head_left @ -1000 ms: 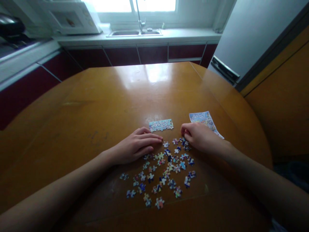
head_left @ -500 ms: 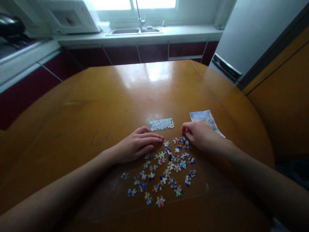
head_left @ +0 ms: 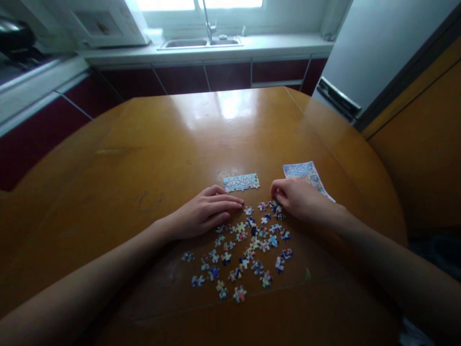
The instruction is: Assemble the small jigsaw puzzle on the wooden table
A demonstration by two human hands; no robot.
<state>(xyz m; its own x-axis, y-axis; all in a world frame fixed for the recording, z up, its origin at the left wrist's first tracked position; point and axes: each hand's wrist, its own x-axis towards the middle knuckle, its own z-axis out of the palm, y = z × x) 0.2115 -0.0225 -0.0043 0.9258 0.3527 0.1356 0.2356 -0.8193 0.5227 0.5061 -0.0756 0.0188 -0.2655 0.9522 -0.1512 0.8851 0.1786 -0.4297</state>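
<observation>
My left hand (head_left: 207, 211) lies flat on the table with its fingers stretched out, beside the loose jigsaw puzzle pieces (head_left: 240, 236). Just beyond its fingertips is a joined strip of puzzle (head_left: 242, 182), blue and white with lettering. My right hand (head_left: 297, 198) is curled at the upper right edge of the loose pieces, thumb and fingers pressed together. Whatever may be between those fingertips is hidden. Partly behind this hand lies a printed picture sheet (head_left: 300, 169) with a light blue top and white lettering.
The wooden table (head_left: 162, 139) has a rounded edge and window glare at its far side. Beyond it stand a counter with a sink (head_left: 201, 43), a microwave (head_left: 104, 24) at the left and a fridge (head_left: 382, 53) at the right.
The whole view has shifted very slightly. Both hands keep their places and poses, and the puzzle pieces lie as before.
</observation>
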